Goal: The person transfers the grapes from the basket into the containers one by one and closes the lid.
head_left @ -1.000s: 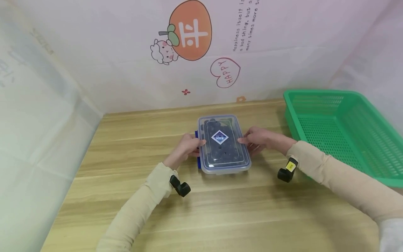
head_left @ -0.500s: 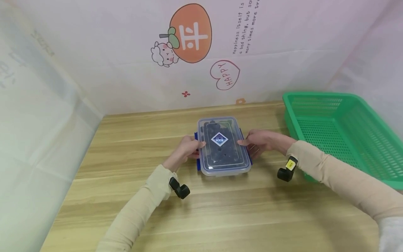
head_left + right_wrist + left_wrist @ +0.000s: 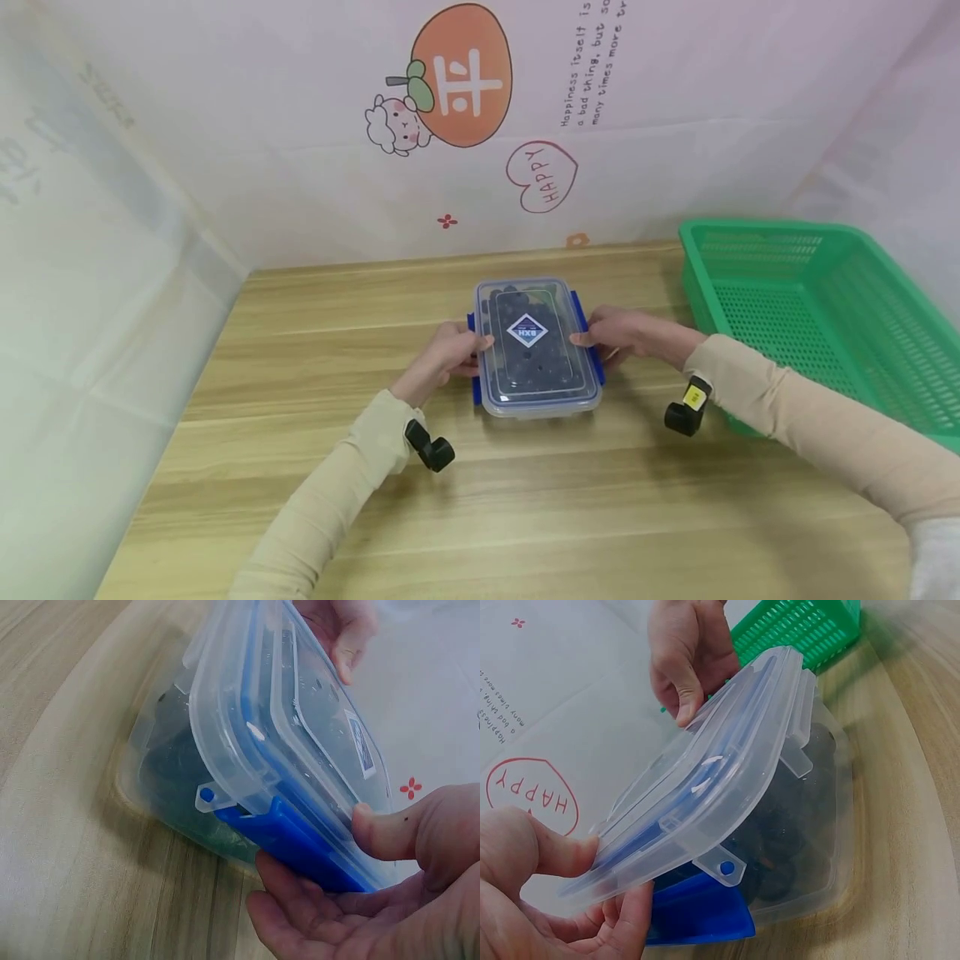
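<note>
A clear plastic food container [image 3: 525,375] with a blue-sealed lid stands on the table, full of dark round fruit that look like blueberries. My left hand [image 3: 450,350] grips its left edge, thumb on the lid [image 3: 705,765] and fingers curled beneath the rim by a blue latch [image 3: 701,911]. At the right edge, my right hand [image 3: 618,332] has its thumb on the lid and its fingers under the other blue latch [image 3: 292,844], which sticks outward from the side. Part of the left latch is hidden by fingers.
A green plastic basket [image 3: 708,292] with slotted walls stands on the right of the wooden table [image 3: 525,500]. Printed white cloth [image 3: 315,167] hangs behind the table and along its sides.
The right blue latch has swung outward and up from the container's side, with my right fingers under it. My left hand and the container stay about where they were.
</note>
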Action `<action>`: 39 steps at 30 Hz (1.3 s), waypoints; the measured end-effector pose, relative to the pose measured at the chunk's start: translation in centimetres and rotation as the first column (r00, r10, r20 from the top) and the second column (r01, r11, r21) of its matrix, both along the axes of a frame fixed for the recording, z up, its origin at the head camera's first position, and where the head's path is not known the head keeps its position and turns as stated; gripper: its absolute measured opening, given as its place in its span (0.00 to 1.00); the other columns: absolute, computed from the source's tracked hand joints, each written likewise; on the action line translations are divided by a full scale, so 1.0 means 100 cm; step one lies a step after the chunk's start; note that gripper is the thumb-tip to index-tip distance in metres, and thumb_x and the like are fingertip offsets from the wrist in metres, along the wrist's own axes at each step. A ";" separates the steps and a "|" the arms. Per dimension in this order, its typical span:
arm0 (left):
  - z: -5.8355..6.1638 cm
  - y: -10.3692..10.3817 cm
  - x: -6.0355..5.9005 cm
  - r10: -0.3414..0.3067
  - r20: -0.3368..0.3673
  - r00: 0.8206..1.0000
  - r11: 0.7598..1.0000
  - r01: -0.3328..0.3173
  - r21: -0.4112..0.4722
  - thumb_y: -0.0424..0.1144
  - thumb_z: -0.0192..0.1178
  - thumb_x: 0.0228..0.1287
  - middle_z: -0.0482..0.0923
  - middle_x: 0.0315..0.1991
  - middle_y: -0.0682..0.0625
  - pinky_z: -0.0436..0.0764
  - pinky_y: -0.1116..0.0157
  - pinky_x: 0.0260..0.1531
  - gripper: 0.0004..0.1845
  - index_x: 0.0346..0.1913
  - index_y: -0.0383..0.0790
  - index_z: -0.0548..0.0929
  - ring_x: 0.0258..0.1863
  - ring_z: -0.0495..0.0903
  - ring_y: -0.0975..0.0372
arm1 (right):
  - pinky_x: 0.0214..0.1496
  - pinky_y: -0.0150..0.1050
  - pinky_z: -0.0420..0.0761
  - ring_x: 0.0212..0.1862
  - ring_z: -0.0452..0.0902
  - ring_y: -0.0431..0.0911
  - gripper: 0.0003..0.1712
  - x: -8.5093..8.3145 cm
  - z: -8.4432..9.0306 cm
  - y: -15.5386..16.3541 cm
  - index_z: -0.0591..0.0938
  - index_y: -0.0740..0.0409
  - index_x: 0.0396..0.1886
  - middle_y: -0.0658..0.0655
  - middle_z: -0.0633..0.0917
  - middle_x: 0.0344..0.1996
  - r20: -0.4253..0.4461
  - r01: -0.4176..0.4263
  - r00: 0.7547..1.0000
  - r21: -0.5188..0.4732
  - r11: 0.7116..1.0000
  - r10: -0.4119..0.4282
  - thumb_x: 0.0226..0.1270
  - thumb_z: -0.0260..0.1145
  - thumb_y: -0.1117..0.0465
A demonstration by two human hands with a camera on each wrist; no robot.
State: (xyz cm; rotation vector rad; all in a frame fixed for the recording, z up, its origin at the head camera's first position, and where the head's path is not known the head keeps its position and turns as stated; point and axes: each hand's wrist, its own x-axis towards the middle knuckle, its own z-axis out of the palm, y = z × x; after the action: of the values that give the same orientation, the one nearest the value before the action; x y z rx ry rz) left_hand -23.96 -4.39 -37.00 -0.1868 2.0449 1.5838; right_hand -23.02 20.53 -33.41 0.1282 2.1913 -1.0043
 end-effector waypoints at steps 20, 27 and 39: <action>0.002 -0.003 -0.002 -0.012 0.018 1.000 0.998 0.013 -0.058 0.39 0.60 0.62 0.83 0.35 0.46 0.82 0.65 0.36 0.18 0.53 0.34 0.76 0.28 0.78 0.61 | 0.53 0.52 0.83 0.39 0.84 0.52 0.25 0.004 0.007 -0.009 0.67 0.80 0.55 0.74 0.82 0.45 -0.097 -0.023 0.995 0.090 0.996 0.032 0.73 0.52 0.59; 0.001 -0.002 -0.002 -0.005 0.042 0.999 1.000 0.006 -0.024 0.38 0.60 0.63 0.83 0.45 0.40 0.85 0.61 0.42 0.19 0.55 0.33 0.75 0.39 0.84 0.54 | 0.50 0.50 0.84 0.35 0.83 0.48 0.23 0.004 0.004 -0.007 0.70 0.79 0.53 0.70 0.84 0.40 -0.098 -0.035 0.994 0.105 0.994 0.045 0.74 0.52 0.58; 0.007 0.001 0.000 0.022 -0.008 1.000 0.999 -0.022 -0.030 0.35 0.60 0.63 0.82 0.48 0.36 0.85 0.56 0.46 0.19 0.55 0.29 0.75 0.41 0.84 0.52 | 0.50 0.50 0.84 0.36 0.83 0.48 0.24 0.005 0.005 -0.008 0.70 0.79 0.54 0.69 0.84 0.40 -0.098 -0.025 0.994 0.111 0.993 0.036 0.74 0.53 0.58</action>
State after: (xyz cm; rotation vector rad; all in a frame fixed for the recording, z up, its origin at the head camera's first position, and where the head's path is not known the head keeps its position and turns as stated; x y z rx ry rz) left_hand -23.92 -4.34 -36.34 -0.2148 2.0805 1.5698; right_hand -22.54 19.70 -32.87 0.0957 2.3334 -0.8906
